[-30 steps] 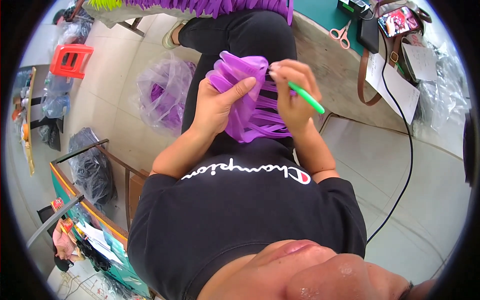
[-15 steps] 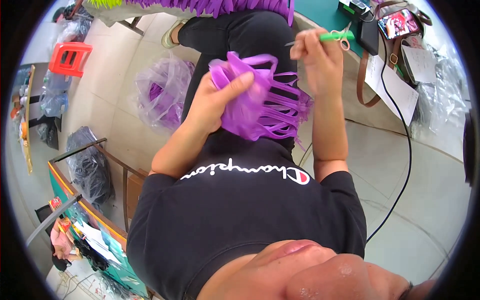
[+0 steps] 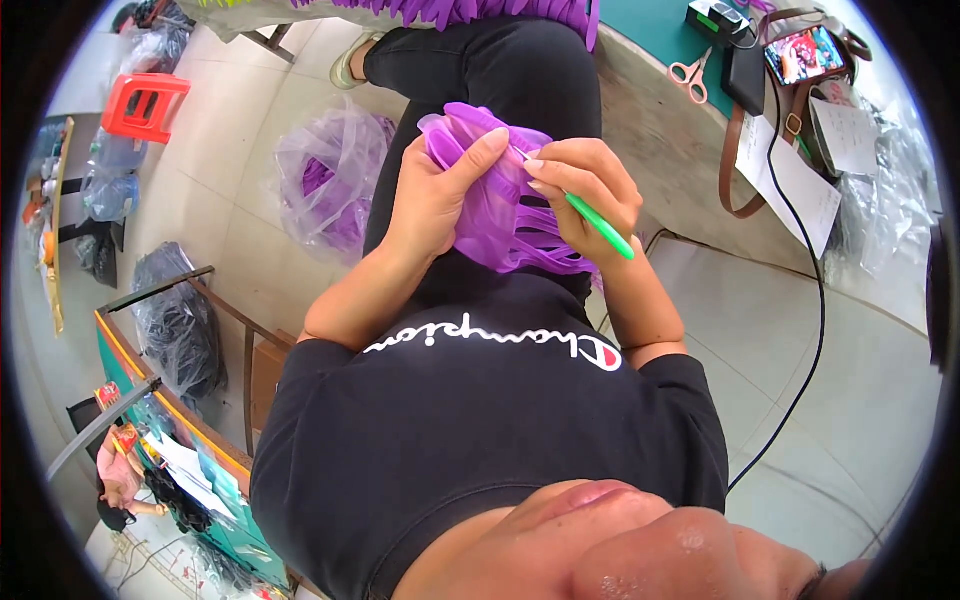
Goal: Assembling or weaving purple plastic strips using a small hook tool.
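My left hand [image 3: 425,200] is closed around a bundle of soft, translucent purple strips [image 3: 485,230], the thumb pressed on top of it. The bundle's loose strips trail to the right over my lap. In my right hand [image 3: 592,185] is a slim tool with a green handle [image 3: 608,232], held like a pen. Its thin metal tip touches or nearly touches the purple piece beside my left thumb; which of the two I cannot tell. My fingers partly cover the tool's front end.
Pink-handled scissors [image 3: 690,78], a phone [image 3: 805,55] and a black case lie on the teal table [image 3: 640,35] at upper right. A black cable [image 3: 815,300] hangs to the floor. Left stand a clear bag of purple pieces [image 3: 300,215] and a red stool [image 3: 145,108].
My right hand has come down and left from beside the table edge, bringing the green-handled tool to the purple strips. My left hand keeps its hold on them.
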A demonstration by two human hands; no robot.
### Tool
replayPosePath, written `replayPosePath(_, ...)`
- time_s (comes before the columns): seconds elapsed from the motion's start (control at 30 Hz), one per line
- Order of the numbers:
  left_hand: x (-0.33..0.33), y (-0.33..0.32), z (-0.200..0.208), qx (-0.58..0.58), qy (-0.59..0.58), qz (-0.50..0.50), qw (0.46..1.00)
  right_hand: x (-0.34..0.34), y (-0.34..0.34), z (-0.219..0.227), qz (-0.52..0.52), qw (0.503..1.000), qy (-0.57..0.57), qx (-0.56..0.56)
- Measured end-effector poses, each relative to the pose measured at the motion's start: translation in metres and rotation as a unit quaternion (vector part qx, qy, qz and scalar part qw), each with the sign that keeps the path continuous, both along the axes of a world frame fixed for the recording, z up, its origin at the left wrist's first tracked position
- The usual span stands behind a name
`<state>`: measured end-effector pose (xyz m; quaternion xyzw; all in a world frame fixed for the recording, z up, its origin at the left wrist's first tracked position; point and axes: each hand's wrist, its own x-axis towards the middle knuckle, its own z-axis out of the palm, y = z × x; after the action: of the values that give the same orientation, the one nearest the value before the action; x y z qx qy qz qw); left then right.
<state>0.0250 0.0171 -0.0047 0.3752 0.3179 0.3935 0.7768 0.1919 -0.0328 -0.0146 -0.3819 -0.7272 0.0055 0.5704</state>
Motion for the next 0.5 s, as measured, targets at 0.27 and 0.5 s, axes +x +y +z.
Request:
replayPosePath(0.27, 0.001, -0.0006, -0.0023, 0.032, 0.021, 0.01, 0.999, 0.0018, -0.0006, 0.0073, -0.002, 1.0, -0.024, 0.013)
replayPosePath(0.5, 0.0012, -0.001, -0.0008, 0.028, 0.019, 0.005, 0.999, 0.0019, 0.0009, 0.0086, -0.009, 0.999, -0.041, 0.023)
